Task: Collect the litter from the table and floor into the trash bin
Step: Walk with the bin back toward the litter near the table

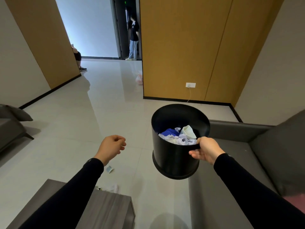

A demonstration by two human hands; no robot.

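Litter [115, 187] lies on the floor [79, 123] beside the table's [105, 207] far edge. Left hand [112, 146] hangs loosely curled, empty; right hand [206, 150] pinches the part-filled trash bin's [175, 156] rim. Next: stoop, gather scraps.

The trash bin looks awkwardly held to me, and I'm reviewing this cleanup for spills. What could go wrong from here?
1. The right hand grips the black trash bin only at its rim, off the floor and tilted, so it could slip or tip out the crumpled paper inside.
2. Scraps on the floor and beside the table lie low near the left arm, easy to overlook.
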